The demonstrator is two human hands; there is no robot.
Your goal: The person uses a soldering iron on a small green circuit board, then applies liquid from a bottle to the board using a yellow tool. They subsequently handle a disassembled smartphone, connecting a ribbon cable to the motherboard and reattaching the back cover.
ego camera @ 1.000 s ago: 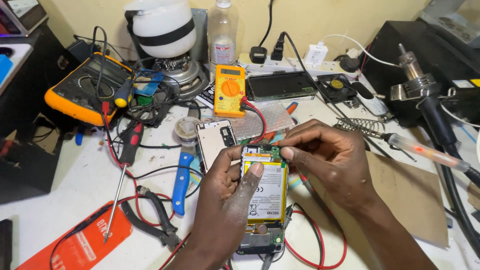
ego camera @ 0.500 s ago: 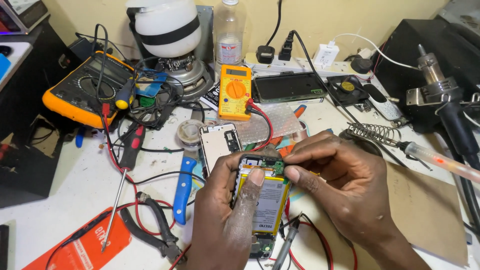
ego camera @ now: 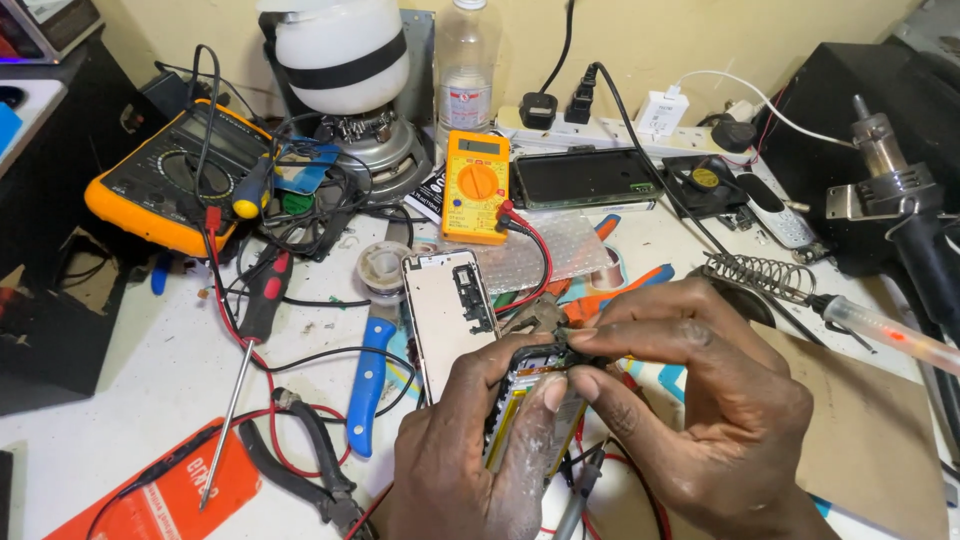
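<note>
Both hands meet over an opened phone (ego camera: 530, 415) near the front edge of the worktop (ego camera: 130, 370), a little right of its middle. The phone's long axis runs roughly from the front edge toward the back, tilted slightly to the right at its far end, with its yellowish battery face turned up. The left hand (ego camera: 470, 450) cups the phone from below and from the left, its thumb laid along the battery so that it grips the body. The right hand (ego camera: 700, 400) comes in from the right and lies across the phone's far end, its thumb and forefinger pressed together in a pinch on something small and dark at that top edge; what that piece is cannot be made out. So the phone lies directly between and under the two hands, and the far end is closer to the right hand's fingertips. Just left of the hands lies a separate phone back panel (ego camera: 448, 310), face down, parallel to the phone. Farther left are blue-handled pliers (ego camera: 368, 385) and a red screwdriver (ego camera: 250, 350), and a small yellow multimeter (ego camera: 476, 186) stands toward the back edge. A soldering iron (ego camera: 880, 325) rests off to the right.
</note>
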